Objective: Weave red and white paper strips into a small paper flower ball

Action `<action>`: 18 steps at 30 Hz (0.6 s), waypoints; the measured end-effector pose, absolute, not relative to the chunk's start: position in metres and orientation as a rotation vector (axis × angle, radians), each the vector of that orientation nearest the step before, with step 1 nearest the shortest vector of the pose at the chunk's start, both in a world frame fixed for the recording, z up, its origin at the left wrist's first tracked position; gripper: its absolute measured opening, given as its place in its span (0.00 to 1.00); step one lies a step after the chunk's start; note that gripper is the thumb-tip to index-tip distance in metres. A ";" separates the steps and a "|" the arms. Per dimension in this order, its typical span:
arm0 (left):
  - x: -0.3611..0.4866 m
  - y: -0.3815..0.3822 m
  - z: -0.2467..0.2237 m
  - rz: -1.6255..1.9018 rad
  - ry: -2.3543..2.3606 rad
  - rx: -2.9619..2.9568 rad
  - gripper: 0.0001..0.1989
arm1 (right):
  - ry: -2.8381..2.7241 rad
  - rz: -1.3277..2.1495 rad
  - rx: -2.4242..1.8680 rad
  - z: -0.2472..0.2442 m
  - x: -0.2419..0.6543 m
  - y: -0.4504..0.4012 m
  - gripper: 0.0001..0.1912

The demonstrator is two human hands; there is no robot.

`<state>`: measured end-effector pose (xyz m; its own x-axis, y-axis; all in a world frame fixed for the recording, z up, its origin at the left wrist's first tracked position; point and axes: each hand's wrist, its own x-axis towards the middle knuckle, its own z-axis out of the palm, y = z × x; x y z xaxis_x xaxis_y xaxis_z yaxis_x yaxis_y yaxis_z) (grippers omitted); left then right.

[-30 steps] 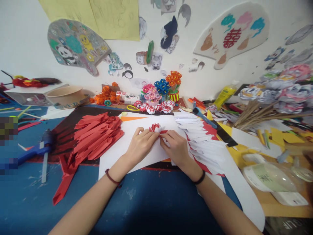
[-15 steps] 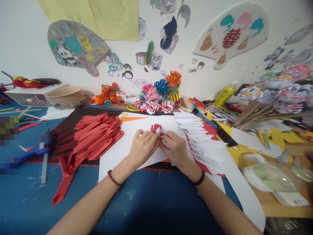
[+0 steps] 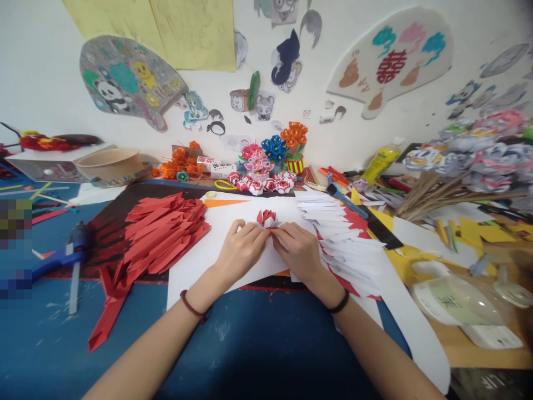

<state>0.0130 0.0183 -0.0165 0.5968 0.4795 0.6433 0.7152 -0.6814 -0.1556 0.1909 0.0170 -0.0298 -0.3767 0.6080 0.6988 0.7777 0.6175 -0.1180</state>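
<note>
Red-and-white paper flower (image 3: pixel 267 218) pinched in both hands' fingers (image 3: pixel 259 230), red strips (image 3: pixel 164 236), white strips (image 3: pixel 350 244) flanking

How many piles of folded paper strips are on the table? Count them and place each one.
2: the red pile left of the left hand, and the white pile right of the right hand.

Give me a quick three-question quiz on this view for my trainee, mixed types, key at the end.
1. True or false: the left hand and right hand both touch the red-and-white paper flower.
2. Which pile lies to the left of the left hand?
a) folded white strips
b) folded red strips
c) yellow paper pieces
3. Fill in: the wristband on the right wrist is ____.

Key: 1 true; 2 b; 3 black.
</note>
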 end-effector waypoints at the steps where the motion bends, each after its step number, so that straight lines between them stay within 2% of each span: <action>1: 0.012 0.018 -0.016 -0.781 -0.937 -2.428 0.09 | -2.135 -0.322 -1.067 -0.030 0.192 0.017 0.10; 8: 0.007 0.020 -0.008 -0.575 -0.810 -2.462 0.11 | -2.223 -0.379 -0.975 -0.030 0.195 0.018 0.13; 18: 0.012 0.017 -0.011 -0.667 -0.903 -2.455 0.07 | -2.174 -0.346 -0.999 -0.027 0.193 0.016 0.11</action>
<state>0.0124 0.0172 -0.0107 0.6705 0.4738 0.5709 0.6850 -0.6909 -0.2312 0.1931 0.0156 -0.0274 -0.4501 0.5552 0.6994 0.7449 0.6654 -0.0488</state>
